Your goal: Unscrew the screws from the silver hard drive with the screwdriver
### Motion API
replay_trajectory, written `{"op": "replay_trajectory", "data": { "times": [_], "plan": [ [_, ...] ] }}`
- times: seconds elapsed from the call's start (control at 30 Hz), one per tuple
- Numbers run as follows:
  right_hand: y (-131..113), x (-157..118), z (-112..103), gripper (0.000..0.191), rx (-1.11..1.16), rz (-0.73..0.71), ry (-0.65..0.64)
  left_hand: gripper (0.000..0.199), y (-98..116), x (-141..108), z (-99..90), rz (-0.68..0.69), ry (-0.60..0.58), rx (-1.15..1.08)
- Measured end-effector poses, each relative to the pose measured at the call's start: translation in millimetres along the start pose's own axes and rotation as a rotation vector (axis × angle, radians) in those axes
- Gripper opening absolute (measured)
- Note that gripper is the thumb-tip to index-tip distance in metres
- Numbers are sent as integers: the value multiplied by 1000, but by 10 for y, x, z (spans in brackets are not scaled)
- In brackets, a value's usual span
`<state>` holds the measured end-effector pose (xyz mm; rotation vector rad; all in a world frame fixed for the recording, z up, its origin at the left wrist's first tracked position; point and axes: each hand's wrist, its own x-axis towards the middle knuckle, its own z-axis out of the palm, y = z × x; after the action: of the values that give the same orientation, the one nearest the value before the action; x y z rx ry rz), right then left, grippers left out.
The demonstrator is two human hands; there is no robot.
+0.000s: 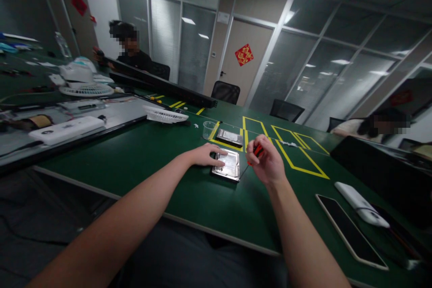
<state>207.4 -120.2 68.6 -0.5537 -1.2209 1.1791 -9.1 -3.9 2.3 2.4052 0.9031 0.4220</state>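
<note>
A silver hard drive (231, 165) lies on the green table. My left hand (205, 155) holds it at its left side, thumb and fingers over its upper face; the far fingertips are partly hidden. In my right hand (266, 162) is a screwdriver (257, 150) with a red and black handle, the fingers closed round it. Its thin shaft slants down and left toward the drive's near right corner; I cannot tell whether the tip touches. Just beyond, a second hard drive (230, 137) lies inside a yellow taped box, beside a clear plastic cup (209, 129).
Yellow tape outlines (303, 171) mark the table to the right. A phone (351, 229) and a white device (361, 204) lie near right. On the left are a large panel (124, 117), a white power strip (67, 129) and fan parts (165, 114). Two people sit across the table.
</note>
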Motion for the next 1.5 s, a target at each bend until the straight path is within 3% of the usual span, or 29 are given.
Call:
{"op": "replay_trajectory", "data": {
  "times": [0.2,0.5,0.8,0.97,1.5],
  "plan": [
    [-9,17,-31,26,19,14,-6,74,-7,4,-4,-12,-10,7],
    [-4,-2,-9,14,10,-18,19,73,-16,8,-1,9,-9,4],
    [-32,-1,8,16,7,17,-1,73,-15,6,-1,-8,-11,6],
    [-47,0,-12,28,11,27,-28,74,-15,4,-8,-16,-15,5],
    [-27,-16,6,16,47,17,-23,72,0,-1,-6,-14,-15,8]
  ]
}}
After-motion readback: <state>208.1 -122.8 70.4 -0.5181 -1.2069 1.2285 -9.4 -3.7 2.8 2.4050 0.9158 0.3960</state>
